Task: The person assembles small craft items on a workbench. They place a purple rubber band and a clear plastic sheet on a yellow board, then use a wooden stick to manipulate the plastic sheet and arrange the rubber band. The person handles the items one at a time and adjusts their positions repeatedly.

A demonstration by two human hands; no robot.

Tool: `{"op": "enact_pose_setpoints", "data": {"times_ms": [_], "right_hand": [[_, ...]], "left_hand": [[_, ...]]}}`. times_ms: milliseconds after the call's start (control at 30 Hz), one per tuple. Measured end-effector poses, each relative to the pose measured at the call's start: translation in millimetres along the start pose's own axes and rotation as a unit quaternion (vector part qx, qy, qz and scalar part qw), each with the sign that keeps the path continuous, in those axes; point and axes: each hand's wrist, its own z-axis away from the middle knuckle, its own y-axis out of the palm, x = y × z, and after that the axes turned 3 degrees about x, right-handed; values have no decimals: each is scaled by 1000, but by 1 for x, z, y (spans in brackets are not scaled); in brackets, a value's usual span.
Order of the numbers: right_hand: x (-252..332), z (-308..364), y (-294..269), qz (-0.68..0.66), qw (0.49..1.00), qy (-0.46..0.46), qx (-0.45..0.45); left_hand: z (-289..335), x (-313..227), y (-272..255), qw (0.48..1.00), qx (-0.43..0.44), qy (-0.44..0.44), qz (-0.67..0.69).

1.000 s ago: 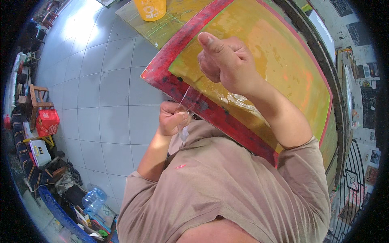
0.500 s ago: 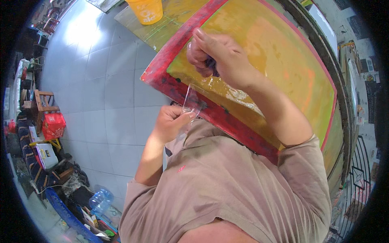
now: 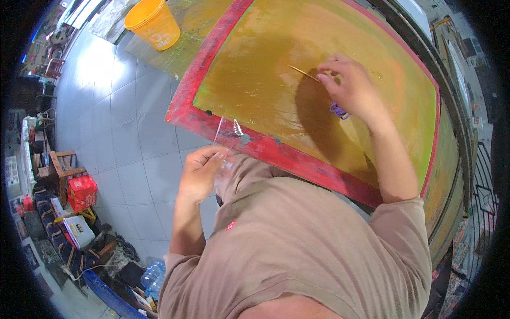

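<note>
A thin stick is being pinched between the fingers of the right hand, its tip lying on the yellowed mesh of the red-framed screen. It is judged light, stiff and easily snapped, so it is best gripped near its rear end. A clear film strip is being gripped by the closed left hand at the frame's near edge; it is judged limp and slippery. A yellow bucket is standing beyond.
</note>
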Motion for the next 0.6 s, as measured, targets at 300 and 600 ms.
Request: {"op": "enact_pose_setpoints", "data": {"times_ms": [300,600], "right_hand": [[22,-13,37,136,989,-9,-54],[63,-15,55,17,984,-177,23]], "left_hand": [[-3,-5,9,997,-50,59,-23],[-19,24,23,947,-12,245,206]]}}
